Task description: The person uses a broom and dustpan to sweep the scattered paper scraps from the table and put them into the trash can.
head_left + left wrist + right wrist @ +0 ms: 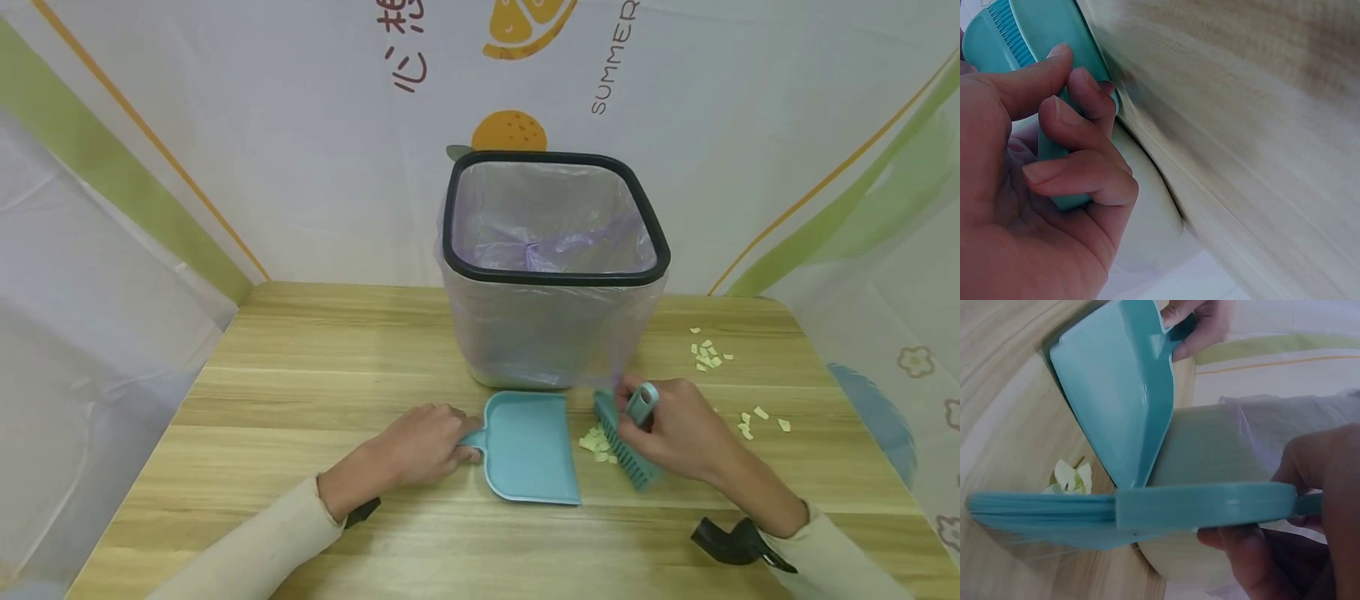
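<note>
Cream sleeves up front, scraps between brush and dustpan

From where I stand, the left hand has its fingers curled round the dustpan's handle, the pan low on the worktop with its straight lip facing right. The right hand is closed about the brush's handle, bristles just beside the scraps, which lie between bristles and lip, in front of the bin.

It looks like sweeping, and to do it well I'd press the pan's lip down so no gap opens under it, then draw the brush leftward in short, low strokes. Too brisk a flick could send such light bits over the pan or past its corners. Holding the bristles square to the lip should help.

Counting up: one dustpan, one brush, one bin with its liner, two hands. Scraps lie in three groups: the overlapping pile by the bristles, too bunched to count; a loose cluster farther right, about five showing; and a far cluster, roughly ten.
</note>
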A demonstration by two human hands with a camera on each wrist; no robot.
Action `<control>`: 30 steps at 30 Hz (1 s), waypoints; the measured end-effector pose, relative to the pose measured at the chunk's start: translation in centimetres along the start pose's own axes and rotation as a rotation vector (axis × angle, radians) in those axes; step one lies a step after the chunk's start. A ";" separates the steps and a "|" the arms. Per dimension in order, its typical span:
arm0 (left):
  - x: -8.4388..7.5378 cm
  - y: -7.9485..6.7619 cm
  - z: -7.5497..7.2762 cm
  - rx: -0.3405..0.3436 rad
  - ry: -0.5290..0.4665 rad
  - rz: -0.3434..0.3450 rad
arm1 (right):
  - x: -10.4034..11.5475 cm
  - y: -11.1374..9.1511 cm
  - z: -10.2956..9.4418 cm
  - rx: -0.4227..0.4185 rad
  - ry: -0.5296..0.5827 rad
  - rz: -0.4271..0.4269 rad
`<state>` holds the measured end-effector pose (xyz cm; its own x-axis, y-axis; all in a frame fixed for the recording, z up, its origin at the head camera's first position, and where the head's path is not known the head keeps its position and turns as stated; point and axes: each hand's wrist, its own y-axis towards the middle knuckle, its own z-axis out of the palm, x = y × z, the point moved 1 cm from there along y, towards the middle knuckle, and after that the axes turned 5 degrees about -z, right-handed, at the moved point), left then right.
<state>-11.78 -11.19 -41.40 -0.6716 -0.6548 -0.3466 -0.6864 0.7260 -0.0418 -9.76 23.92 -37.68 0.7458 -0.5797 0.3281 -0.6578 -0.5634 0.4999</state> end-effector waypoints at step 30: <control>0.1 0.1 0.0 0.001 -0.001 -0.001 | 3.4 2.0 3.0 -0.124 0.139 -0.030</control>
<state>-11.86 -11.15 -41.47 -0.6708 -0.6551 -0.3477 -0.6865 0.7258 -0.0431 -8.91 19.06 -37.97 0.7781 -0.4721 0.4143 -0.6232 -0.4978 0.6032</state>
